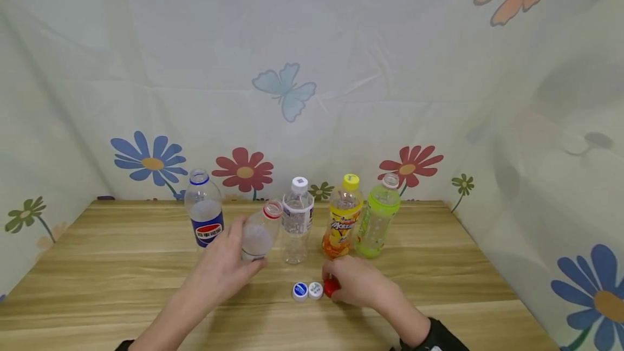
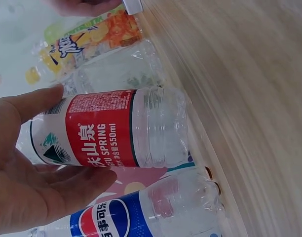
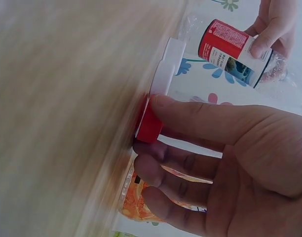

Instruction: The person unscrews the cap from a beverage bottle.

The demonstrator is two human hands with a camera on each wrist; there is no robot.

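Observation:
My left hand [image 1: 233, 262] grips a clear water bottle with a red label [image 1: 258, 234], tilted just above the table; its neck has a red ring and no cap. In the left wrist view the thumb and fingers [image 2: 37, 182] wrap round this bottle [image 2: 116, 128]. My right hand [image 1: 341, 281] pinches a red cap [image 1: 331, 287] that lies on the table, thumb and forefinger on its sides [image 3: 150, 123]. A blue cap [image 1: 299, 290] and a white cap [image 1: 315, 290] lie just left of it.
Standing in a row behind are an uncapped Pepsi bottle [image 1: 205, 215], a clear bottle with a white cap [image 1: 297, 221], an orange bottle with a yellow cap [image 1: 343, 223] and a green bottle [image 1: 377, 218]. The wooden table [image 1: 122, 264] is hemmed in by flowered cloth walls.

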